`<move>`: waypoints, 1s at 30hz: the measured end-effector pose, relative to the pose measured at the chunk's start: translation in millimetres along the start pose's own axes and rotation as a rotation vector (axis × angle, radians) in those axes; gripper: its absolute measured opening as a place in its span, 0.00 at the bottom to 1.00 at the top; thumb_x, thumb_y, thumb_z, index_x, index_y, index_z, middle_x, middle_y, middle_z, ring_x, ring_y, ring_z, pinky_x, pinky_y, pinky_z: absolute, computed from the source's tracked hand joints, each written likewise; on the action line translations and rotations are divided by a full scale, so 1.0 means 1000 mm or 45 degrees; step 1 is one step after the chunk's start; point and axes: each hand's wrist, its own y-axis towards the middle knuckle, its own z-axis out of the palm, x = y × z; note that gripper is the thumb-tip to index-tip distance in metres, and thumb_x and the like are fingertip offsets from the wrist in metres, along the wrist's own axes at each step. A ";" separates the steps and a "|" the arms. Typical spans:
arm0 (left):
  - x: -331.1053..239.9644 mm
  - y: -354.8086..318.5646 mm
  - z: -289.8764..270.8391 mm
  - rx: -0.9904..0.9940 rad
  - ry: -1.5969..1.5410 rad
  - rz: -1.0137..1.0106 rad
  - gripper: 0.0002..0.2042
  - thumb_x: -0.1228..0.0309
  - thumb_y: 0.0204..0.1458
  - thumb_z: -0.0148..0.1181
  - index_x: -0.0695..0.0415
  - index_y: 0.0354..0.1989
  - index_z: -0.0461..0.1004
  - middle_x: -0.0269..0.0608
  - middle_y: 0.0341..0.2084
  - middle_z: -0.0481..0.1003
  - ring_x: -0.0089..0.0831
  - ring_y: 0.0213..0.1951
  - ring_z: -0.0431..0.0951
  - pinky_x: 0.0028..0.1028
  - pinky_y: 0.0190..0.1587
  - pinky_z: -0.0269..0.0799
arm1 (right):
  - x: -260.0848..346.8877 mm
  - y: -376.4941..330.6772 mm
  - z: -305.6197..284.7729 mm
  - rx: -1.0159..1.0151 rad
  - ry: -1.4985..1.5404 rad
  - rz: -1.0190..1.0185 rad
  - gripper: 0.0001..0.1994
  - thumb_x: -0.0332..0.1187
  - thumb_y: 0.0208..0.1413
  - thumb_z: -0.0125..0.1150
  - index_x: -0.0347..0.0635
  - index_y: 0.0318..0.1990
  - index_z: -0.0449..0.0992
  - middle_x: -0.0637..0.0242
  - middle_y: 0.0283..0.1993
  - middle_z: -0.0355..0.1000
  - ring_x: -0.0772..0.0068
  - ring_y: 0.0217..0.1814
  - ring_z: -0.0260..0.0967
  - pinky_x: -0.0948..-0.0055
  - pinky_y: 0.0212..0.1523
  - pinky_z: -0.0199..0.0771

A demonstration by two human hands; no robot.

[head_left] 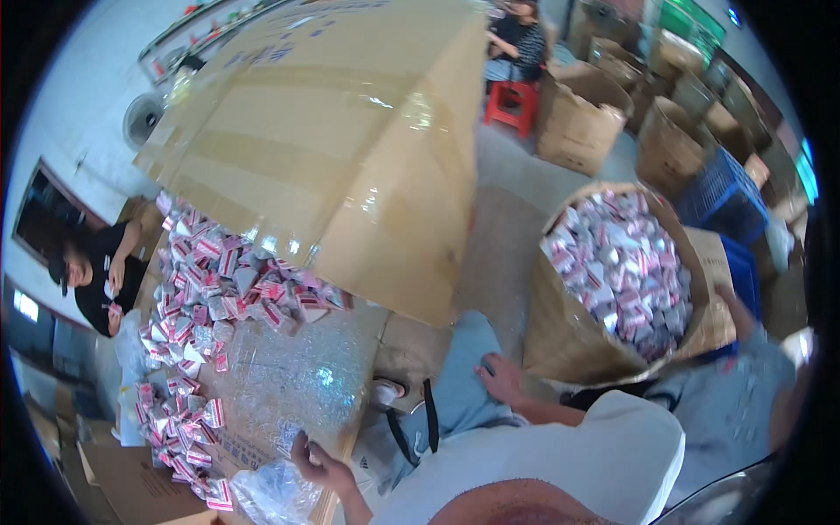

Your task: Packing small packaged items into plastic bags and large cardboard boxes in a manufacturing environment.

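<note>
My left hand is at the table's near edge, fingers loosely bent and apart, with nothing visible in it. Beside it lies a crumpled clear plastic bag. My right hand rests on my knee, fingers lying over the trouser leg. Small silver-grey packets with pink and red bands are heaped along the table's left side. Clear plastic sheeting covers part of the cardboard-topped table. A big taped carton leans over the far end of the heap, hiding some packets.
At right stands a large open carton full of similar packets. A person in grey has a hand by its rim. Another person is left of the table; a third sits on a red stool. Cartons and a blue crate stand behind.
</note>
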 end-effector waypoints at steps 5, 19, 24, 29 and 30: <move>-0.097 0.022 0.037 0.133 -0.428 0.237 0.12 0.79 0.61 0.48 0.69 0.50 0.73 0.51 0.46 0.77 0.39 0.49 0.77 0.34 0.57 0.70 | -0.024 -0.015 -0.020 -0.055 0.283 0.145 0.25 0.50 0.63 0.53 0.40 0.60 0.72 0.52 0.62 0.69 0.49 0.63 0.67 0.57 0.62 0.67; -0.245 0.078 0.013 0.884 -0.505 0.720 0.10 0.74 0.60 0.54 0.66 0.46 0.75 0.47 0.43 0.79 0.35 0.47 0.77 0.32 0.54 0.70 | -0.105 -0.037 0.022 -0.525 0.783 0.367 0.21 0.47 0.65 0.53 0.32 0.43 0.76 0.50 0.42 0.76 0.53 0.44 0.73 0.61 0.48 0.70; -0.318 0.072 -0.002 1.005 -0.673 1.090 0.13 0.68 0.54 0.61 0.66 0.42 0.76 0.53 0.40 0.80 0.42 0.44 0.80 0.35 0.50 0.73 | -0.103 0.002 0.003 -0.637 1.337 0.541 0.18 0.41 0.65 0.56 0.33 0.51 0.76 0.59 0.43 0.76 0.67 0.45 0.71 0.66 0.48 0.70; -0.364 0.062 -0.034 1.048 -0.992 1.462 0.13 0.68 0.51 0.63 0.65 0.39 0.75 0.56 0.36 0.80 0.45 0.38 0.81 0.39 0.43 0.77 | -0.093 0.041 -0.007 -0.933 1.356 0.547 0.18 0.39 0.65 0.55 0.31 0.51 0.76 0.61 0.45 0.76 0.70 0.49 0.70 0.69 0.54 0.68; -0.370 0.061 -0.039 1.072 -1.078 1.579 0.13 0.68 0.51 0.62 0.65 0.39 0.75 0.56 0.37 0.80 0.45 0.37 0.81 0.40 0.41 0.77 | -0.098 0.049 0.003 -0.955 1.324 0.505 0.18 0.39 0.65 0.55 0.31 0.51 0.76 0.60 0.46 0.76 0.69 0.49 0.70 0.68 0.54 0.68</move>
